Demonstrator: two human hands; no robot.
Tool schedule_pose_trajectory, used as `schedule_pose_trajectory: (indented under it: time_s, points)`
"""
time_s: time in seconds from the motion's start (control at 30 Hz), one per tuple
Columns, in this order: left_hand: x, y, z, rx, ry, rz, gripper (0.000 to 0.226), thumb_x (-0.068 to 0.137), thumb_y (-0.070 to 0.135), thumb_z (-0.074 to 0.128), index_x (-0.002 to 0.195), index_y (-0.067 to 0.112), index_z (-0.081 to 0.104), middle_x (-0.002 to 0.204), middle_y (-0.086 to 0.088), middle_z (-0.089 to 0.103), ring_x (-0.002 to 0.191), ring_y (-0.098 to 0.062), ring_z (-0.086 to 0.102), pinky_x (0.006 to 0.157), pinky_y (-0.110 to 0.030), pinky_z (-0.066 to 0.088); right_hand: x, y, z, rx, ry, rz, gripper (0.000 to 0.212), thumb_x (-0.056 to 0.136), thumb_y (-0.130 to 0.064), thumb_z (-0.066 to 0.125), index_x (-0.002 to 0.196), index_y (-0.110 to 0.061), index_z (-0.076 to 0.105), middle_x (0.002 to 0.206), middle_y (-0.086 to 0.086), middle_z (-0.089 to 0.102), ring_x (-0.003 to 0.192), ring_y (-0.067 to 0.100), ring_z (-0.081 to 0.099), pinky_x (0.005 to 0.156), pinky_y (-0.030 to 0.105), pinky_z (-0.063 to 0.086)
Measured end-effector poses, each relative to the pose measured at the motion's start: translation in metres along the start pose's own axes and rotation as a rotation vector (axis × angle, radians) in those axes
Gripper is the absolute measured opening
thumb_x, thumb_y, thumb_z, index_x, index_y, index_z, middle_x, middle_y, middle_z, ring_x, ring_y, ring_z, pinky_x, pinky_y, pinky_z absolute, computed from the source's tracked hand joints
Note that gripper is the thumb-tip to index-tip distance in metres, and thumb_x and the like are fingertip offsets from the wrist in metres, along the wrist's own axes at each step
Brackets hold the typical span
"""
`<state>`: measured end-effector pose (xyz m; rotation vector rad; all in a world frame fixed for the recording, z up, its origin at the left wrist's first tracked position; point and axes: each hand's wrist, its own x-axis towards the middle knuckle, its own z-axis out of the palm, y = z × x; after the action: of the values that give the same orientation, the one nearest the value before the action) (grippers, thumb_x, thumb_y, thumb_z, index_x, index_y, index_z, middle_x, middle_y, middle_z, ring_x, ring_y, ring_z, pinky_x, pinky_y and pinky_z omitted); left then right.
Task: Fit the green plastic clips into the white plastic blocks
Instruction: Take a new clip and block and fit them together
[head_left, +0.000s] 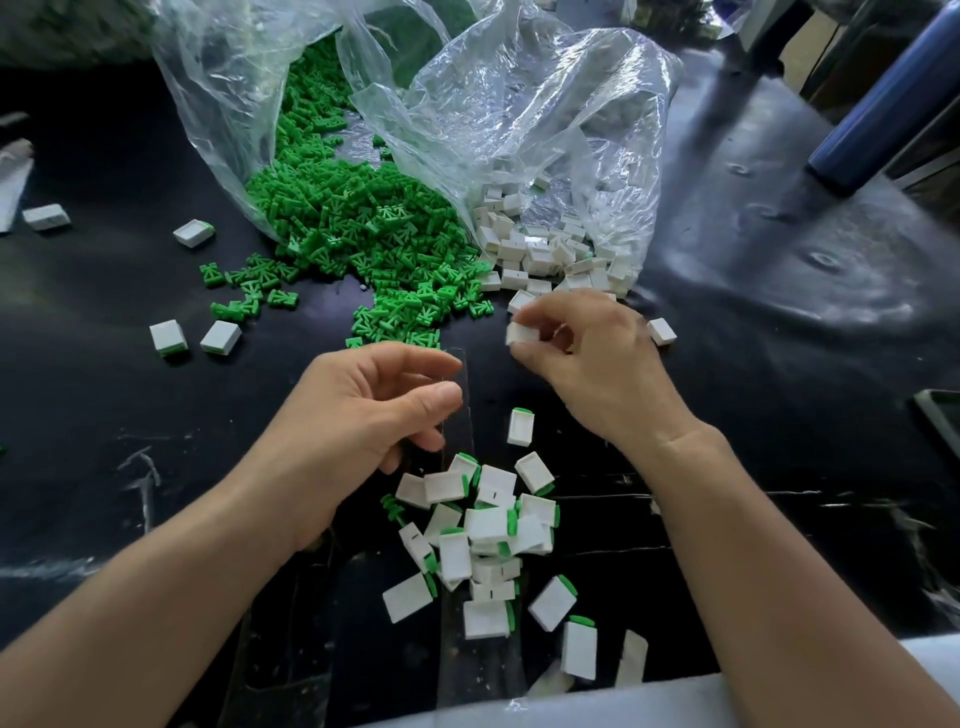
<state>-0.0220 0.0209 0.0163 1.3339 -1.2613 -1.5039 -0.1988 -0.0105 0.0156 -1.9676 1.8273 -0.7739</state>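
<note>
A heap of green plastic clips (363, 228) spills from a clear bag onto the black table. Loose white plastic blocks (540, 249) lie in and in front of a second clear bag to its right. My right hand (587, 364) pinches one white block (521, 333) between thumb and fingertips, just below that pile. My left hand (363, 410) hovers left of it, fingers loosely curled, with nothing seen in it. Several white blocks with green clips fitted (488, 535) lie in a pile near the table's front edge, between my forearms.
Stray white blocks (195, 338) and scattered clips (249, 291) lie at the left. One more block (661, 331) sits right of my right hand. A dark blue cylinder (883, 104) stands at the back right, and a dark flat object (943, 421) is at the right edge.
</note>
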Motion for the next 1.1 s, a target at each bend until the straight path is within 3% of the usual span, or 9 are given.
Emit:
schedule_pose_trajectory:
  time_s: [0.17, 0.27, 0.37, 0.47, 0.57, 0.67, 0.8, 0.9, 1.1]
  points:
    - [0.003, 0.000, 0.000, -0.087, 0.050, 0.001, 0.021, 0.067, 0.014, 0.068, 0.087, 0.014, 0.067, 0.069, -0.002, 0.071, 0.056, -0.008, 0.064, 0.045, -0.015, 0.048, -0.015, -0.023, 0.014, 0.127, -0.134, -0.290, 0.024, 0.075, -0.009, 0.072, 0.099, -0.007, 0.067, 0.086, -0.001, 0.057, 0.076, 0.011, 0.054, 0.069, 0.014, 0.042]
    - [0.005, -0.001, -0.002, -0.094, 0.105, 0.040, 0.006, 0.074, 0.003, 0.067, 0.077, 0.008, 0.067, 0.059, -0.003, 0.068, 0.050, -0.008, 0.061, 0.046, -0.014, 0.049, -0.016, -0.024, 0.018, 0.153, -0.187, -0.299, 0.030, 0.076, -0.001, 0.067, 0.105, -0.006, 0.061, 0.088, -0.006, 0.054, 0.074, 0.005, 0.051, 0.068, 0.008, 0.039]
    - [0.008, -0.001, -0.006, -0.181, 0.182, 0.050, 0.007, 0.075, 0.001, 0.065, 0.074, 0.007, 0.065, 0.059, -0.001, 0.067, 0.051, -0.008, 0.062, 0.047, -0.015, 0.050, -0.014, -0.020, 0.018, 0.056, -0.160, -0.269, 0.035, 0.083, -0.001, 0.057, 0.118, -0.007, 0.057, 0.104, 0.002, 0.058, 0.093, 0.014, 0.053, 0.084, 0.017, 0.037]
    - [0.009, 0.000, -0.006, -0.221, 0.196, 0.051, 0.007, 0.073, 0.001, 0.066, 0.074, 0.007, 0.063, 0.062, -0.001, 0.067, 0.054, -0.009, 0.064, 0.050, -0.016, 0.051, -0.011, -0.018, 0.025, -0.118, -0.164, -0.260, 0.042, 0.091, -0.015, 0.053, 0.133, -0.013, 0.048, 0.125, 0.006, 0.050, 0.116, 0.021, 0.042, 0.096, 0.023, 0.026]
    - [0.008, -0.001, -0.004, -0.235, 0.187, 0.063, 0.014, 0.060, 0.010, 0.067, 0.073, 0.008, 0.063, 0.063, -0.002, 0.066, 0.055, -0.010, 0.065, 0.051, -0.016, 0.052, -0.009, -0.021, 0.034, -0.219, -0.220, -0.292, 0.050, 0.094, -0.027, 0.048, 0.141, -0.019, 0.036, 0.140, 0.003, 0.038, 0.125, 0.022, 0.030, 0.105, 0.032, 0.024]
    - [0.009, -0.002, -0.004, -0.249, 0.179, 0.071, 0.009, 0.065, 0.005, 0.067, 0.071, 0.009, 0.063, 0.060, 0.000, 0.066, 0.054, -0.010, 0.065, 0.050, -0.016, 0.052, -0.007, -0.023, 0.039, -0.292, -0.249, -0.376, 0.052, 0.095, -0.029, 0.044, 0.144, -0.021, 0.029, 0.151, -0.002, 0.027, 0.129, 0.019, 0.024, 0.105, 0.034, 0.024]
    - [0.008, -0.003, -0.003, -0.254, 0.158, 0.068, 0.010, 0.061, 0.007, 0.067, 0.070, 0.009, 0.063, 0.060, -0.001, 0.067, 0.054, -0.009, 0.065, 0.049, -0.016, 0.052, -0.007, -0.021, 0.040, -0.253, -0.242, -0.422, 0.038, 0.095, -0.021, 0.045, 0.133, -0.020, 0.048, 0.141, -0.003, 0.045, 0.124, 0.021, 0.037, 0.096, 0.036, 0.029]
    - [0.009, -0.003, -0.003, -0.242, 0.164, 0.062, 0.008, 0.066, 0.003, 0.067, 0.072, 0.008, 0.063, 0.060, -0.001, 0.067, 0.054, -0.009, 0.065, 0.050, -0.016, 0.053, -0.006, -0.021, 0.036, -0.176, -0.163, -0.397, 0.025, 0.087, -0.006, 0.055, 0.108, -0.011, 0.067, 0.110, 0.006, 0.067, 0.103, 0.030, 0.055, 0.086, 0.046, 0.040]
    - [0.008, -0.002, -0.003, -0.241, 0.178, 0.063, 0.019, 0.055, 0.013, 0.067, 0.073, 0.009, 0.063, 0.062, 0.000, 0.068, 0.055, -0.010, 0.065, 0.051, -0.017, 0.053, -0.005, -0.021, 0.034, -0.101, -0.186, -0.296, 0.034, 0.084, -0.004, 0.058, 0.117, -0.009, 0.060, 0.108, 0.009, 0.059, 0.106, 0.027, 0.052, 0.092, 0.037, 0.037]
